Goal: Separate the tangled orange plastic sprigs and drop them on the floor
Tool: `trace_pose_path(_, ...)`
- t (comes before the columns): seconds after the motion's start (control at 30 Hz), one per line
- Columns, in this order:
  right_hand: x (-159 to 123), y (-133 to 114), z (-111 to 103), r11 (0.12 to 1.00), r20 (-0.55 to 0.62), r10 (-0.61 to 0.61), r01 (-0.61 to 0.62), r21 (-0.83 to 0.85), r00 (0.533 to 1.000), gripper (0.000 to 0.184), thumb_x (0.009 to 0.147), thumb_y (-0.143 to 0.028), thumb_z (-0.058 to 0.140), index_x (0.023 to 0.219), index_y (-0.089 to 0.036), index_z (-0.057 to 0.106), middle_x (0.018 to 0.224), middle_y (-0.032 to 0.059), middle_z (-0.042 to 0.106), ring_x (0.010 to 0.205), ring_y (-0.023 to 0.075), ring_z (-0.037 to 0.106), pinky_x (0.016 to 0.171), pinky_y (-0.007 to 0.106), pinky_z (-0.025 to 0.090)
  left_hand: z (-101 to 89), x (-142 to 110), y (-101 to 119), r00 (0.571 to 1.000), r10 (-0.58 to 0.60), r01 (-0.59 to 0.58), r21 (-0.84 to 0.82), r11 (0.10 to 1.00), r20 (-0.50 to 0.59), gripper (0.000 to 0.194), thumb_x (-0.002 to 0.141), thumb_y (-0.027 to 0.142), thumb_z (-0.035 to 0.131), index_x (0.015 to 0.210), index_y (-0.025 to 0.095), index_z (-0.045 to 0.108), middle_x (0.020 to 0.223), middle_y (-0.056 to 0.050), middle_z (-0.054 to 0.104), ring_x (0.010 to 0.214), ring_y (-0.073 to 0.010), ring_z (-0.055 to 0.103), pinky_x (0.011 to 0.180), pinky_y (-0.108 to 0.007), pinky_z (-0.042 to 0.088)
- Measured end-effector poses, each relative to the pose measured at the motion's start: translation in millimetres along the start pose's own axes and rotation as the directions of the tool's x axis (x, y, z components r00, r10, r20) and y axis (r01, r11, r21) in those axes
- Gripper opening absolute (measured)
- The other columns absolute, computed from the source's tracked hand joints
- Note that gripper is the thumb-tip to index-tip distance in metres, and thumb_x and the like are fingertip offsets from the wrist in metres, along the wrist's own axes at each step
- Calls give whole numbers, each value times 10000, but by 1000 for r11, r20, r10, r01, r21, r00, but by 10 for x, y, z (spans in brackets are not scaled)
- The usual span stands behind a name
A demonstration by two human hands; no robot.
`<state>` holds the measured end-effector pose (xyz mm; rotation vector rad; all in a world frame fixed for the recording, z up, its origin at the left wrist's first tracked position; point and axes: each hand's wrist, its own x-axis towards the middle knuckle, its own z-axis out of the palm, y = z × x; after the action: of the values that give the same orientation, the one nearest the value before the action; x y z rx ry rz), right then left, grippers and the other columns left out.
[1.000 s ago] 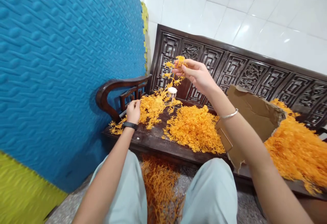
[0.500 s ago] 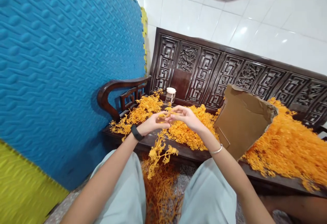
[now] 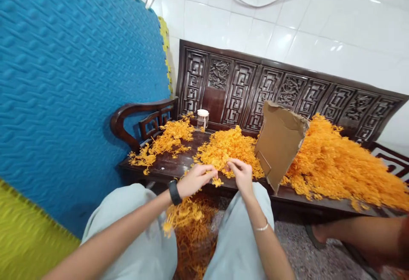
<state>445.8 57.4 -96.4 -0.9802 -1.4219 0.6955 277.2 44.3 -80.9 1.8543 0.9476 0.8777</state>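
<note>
My left hand (image 3: 195, 179) and my right hand (image 3: 241, 173) are close together at the front edge of a dark carved wooden bench (image 3: 179, 169). Both pinch bits of an orange branching plastic sprig (image 3: 217, 181), and a bigger piece of it (image 3: 180, 215) hangs below my left hand between my knees. A middle pile of orange pieces (image 3: 225, 149) lies just behind my hands. A smaller spread of sprigs (image 3: 164, 141) lies at the bench's left end.
A torn cardboard sheet (image 3: 277, 141) leans against a large orange heap (image 3: 338, 165) on the right. A small jar with a white lid (image 3: 202, 119) stands at the backrest. Blue and yellow foam mats (image 3: 64, 80) stand left. More orange sprigs (image 3: 194, 246) lie on the floor. Another person's leg (image 3: 358, 233) is at right.
My right hand came down from high near the backrest, my left hand left the bench's left end, and both met and sank to the bench's front edge with a sprig.
</note>
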Motion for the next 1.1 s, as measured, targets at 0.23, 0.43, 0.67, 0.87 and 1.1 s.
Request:
trace_pose_path(0.23, -697, -208, -367, 997, -441, -23, 53, 56, 897, 101, 687, -305, 617, 671, -217, 663, 633, 36, 625, 564, 186, 557, 536, 322, 459, 492, -343, 612, 994, 63, -77, 156, 985, 91, 325, 840, 347, 401, 659, 155, 591, 509, 54, 414, 491, -95, 349, 487, -219, 274)
trace_pose_path(0.43, -782, -319, -426, 993, -579, -14, 80, 89, 815, 68, 675, -293, 620, 699, -245, 663, 673, 40, 639, 529, 173, 552, 493, 332, 460, 578, -517, 771, 999, 32, -38, 147, 988, 42, 332, 839, 364, 378, 650, 182, 582, 537, 34, 492, 521, -120, 420, 526, -234, 320)
trace_pose_path(0.67, -393, -312, -823, 980, -769, -196, 145, -135, 608, 214, 729, -403, 520, 884, -324, 645, 869, 60, 660, 644, 234, 619, 539, 447, 505, 165, -827, 509, 989, -61, 86, 195, 977, -131, 351, 811, 493, 370, 707, 254, 606, 680, 10, 642, 651, -179, 557, 584, -240, 391)
trace_pose_path(0.87, 180, -399, -458, 935, -722, -299, 341, -93, 623, 189, 742, -266, 562, 886, -343, 656, 886, 37, 664, 718, 191, 638, 736, 391, 514, 32, -481, 279, 989, -94, 30, 459, 888, 116, 377, 839, 439, 331, 626, 231, 562, 591, 2, 601, 577, -171, 539, 557, -255, 338)
trace_pose_path(1.1, 1644, 230, -474, 967, -214, -249, 233, -101, 944, 319, 696, -251, 542, 990, -161, 628, 1039, 95, 640, 991, 187, 579, 896, 366, 433, -265, 29, 62, 975, -77, -56, 566, 823, 208, 349, 850, 367, 309, 627, 214, 530, 572, -4, 551, 572, -170, 515, 549, -249, 307)
